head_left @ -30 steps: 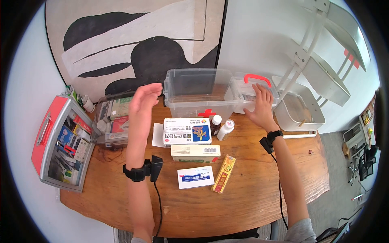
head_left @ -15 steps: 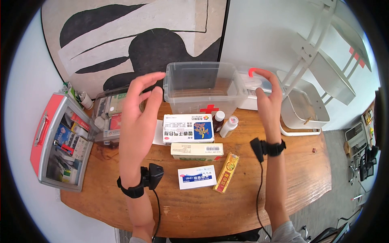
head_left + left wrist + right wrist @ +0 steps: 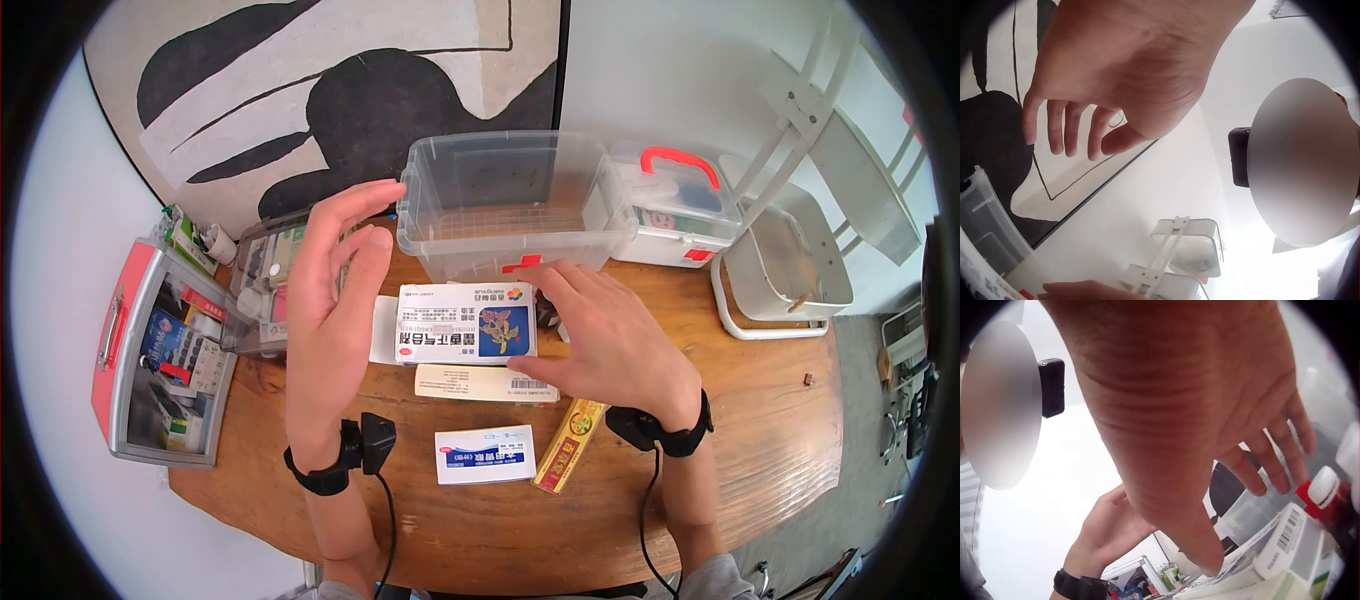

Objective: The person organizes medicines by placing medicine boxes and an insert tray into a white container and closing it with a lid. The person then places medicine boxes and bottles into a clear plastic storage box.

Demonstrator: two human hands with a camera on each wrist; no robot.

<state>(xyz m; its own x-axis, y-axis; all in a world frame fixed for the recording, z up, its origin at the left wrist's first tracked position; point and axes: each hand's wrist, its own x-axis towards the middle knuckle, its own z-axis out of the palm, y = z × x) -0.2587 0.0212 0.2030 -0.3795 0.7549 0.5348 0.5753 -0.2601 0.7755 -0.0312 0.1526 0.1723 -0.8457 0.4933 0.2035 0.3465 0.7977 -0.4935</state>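
Observation:
My left hand (image 3: 338, 310) is raised over the table left of the clear bin (image 3: 520, 240), fingers loosely bent, holding nothing. Palm down, my right hand (image 3: 615, 335) reaches over the right end of the white medicine box with a blue picture (image 3: 450, 330), thumb near the cream box (image 3: 480, 382); contact is unclear. It covers most of the bottles behind it. In the right wrist view, its spread fingers hang above a white-capped brown bottle (image 3: 1325, 487). Nearer me lie a white and blue box (image 3: 486, 456) and a yellow and red box (image 3: 570, 445).
A red-handled white case (image 3: 675, 215) stands right of the bin, beside a white rack (image 3: 790, 260). On the left are a red and grey medicine case (image 3: 165, 350) and a clear container of packages (image 3: 265, 290). A framed picture (image 3: 400, 100) stands behind.
My right hand has left the red-handled case and moved left and toward me, over the medicine boxes. My left hand has shifted slightly, its fingers bent over. The boxes lie as before.

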